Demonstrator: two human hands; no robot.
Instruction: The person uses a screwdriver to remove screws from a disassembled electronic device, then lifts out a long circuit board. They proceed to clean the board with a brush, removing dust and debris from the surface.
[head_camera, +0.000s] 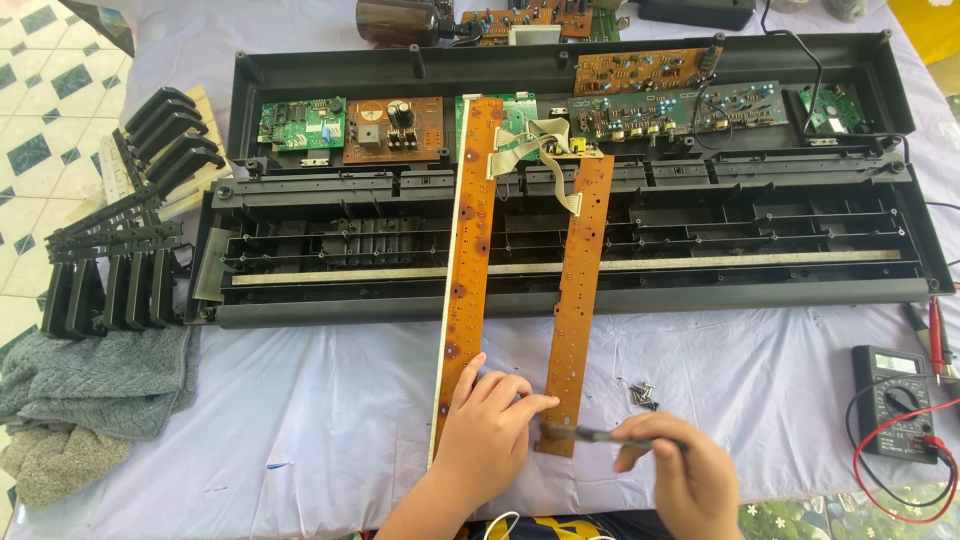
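Bracing lower-centre brown strip board (574, 330) with left hand (487, 430), fingers flat; right hand (690, 478) gripping brush (590, 433). I'd watch ribbon cable (545, 150) strain if board slides.

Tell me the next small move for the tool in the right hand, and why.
Probably ease the tool tip a little further left onto the near end of the shorter brown circuit strip. The right hand holds it flat with its tip at that strip's bottom edge, and the left hand already presses beside it, fingers reaching the same end.
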